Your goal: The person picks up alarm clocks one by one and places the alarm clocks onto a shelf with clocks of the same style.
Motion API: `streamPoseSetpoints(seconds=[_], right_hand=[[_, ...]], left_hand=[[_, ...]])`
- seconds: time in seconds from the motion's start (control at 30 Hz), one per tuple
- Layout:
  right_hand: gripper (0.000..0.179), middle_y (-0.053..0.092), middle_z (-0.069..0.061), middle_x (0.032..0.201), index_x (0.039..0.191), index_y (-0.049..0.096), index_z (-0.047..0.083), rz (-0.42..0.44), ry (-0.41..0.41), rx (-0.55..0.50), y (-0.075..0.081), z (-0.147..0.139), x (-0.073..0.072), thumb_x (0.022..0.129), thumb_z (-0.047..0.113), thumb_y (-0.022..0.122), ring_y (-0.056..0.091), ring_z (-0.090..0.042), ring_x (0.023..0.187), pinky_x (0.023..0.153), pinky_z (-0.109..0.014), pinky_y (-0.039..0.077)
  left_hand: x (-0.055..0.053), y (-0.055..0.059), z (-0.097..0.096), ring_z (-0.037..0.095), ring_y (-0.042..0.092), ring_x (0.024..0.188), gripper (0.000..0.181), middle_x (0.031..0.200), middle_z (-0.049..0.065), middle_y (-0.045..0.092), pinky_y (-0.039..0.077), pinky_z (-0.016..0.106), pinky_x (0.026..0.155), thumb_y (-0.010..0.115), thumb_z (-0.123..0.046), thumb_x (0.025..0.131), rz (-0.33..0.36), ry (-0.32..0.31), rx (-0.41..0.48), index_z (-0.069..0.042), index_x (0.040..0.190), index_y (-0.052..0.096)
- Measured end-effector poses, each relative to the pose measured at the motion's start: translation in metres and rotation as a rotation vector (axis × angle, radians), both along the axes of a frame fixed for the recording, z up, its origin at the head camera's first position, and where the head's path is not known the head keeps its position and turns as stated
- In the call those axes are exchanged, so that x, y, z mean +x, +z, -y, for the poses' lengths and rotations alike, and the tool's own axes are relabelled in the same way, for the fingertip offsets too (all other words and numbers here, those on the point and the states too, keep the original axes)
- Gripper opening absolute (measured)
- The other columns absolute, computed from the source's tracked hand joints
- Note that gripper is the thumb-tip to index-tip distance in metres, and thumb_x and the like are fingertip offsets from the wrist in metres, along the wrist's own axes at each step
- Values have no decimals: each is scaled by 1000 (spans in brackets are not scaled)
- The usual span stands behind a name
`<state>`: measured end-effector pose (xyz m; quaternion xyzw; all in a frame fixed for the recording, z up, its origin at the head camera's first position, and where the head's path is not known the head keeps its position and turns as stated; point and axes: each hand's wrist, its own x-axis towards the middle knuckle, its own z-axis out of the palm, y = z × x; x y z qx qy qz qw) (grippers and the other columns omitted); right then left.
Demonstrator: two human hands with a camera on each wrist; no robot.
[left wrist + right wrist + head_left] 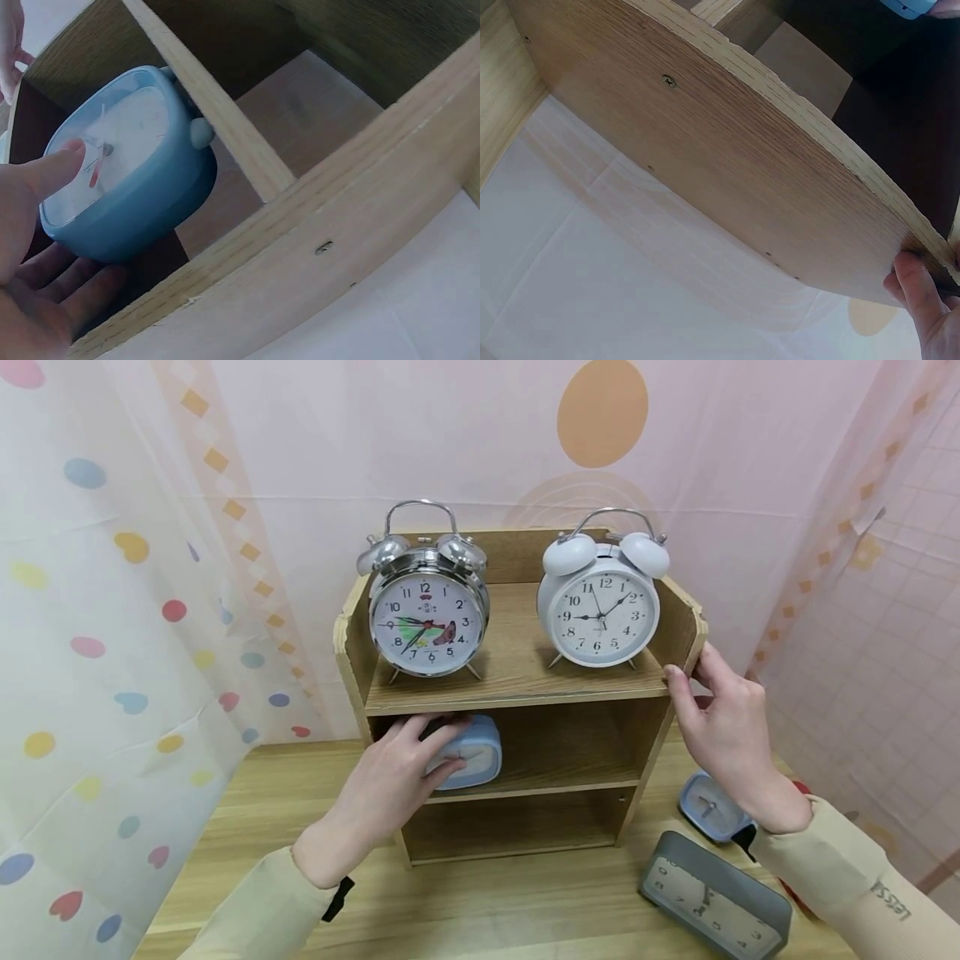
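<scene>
Clocks: five, one held

Left hand [397, 768], partly curled, grips one blue clock [480, 756] at the middle shelf's [577, 766] left end. Right hand [727, 718] pinches the shelf unit's [517, 690] right front edge. One silver clock [427, 624] and one white clock [602, 617], dials numbered 1 to 12, stand at the top shelf's [517, 647] left and right. Another blue clock [711, 807] and one grey clock [712, 897] sit off the unit's lower right corner. Sleeve lettering [891, 900] is unclear.
</scene>
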<state>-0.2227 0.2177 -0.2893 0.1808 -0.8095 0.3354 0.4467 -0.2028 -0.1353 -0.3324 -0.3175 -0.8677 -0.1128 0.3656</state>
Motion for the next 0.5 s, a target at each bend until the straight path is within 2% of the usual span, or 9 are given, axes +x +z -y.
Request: streamPoseSetpoints(seconds=[0.23,0.5], right_hand=[[18,79,-28,100,114,65,-11,2,-4,4,-1,0,0,99,-2,65,46,40,100,72,9,40],[17,79,-28,98,112,66,-11,-15,-6,7,-1,-1,-1,98,-2,66,48,39,100,71,8,40]], left_hand=[[-5,-5,0,29,71,94,45,113,10,73,63,35,73,93,-16,79,-158,-51,-53,-13,120,75],[-8,-5,1,27,72,93,49,117,9,74,63,34,71,94,-15,78,-226,-40,-108,-14,124,74]])
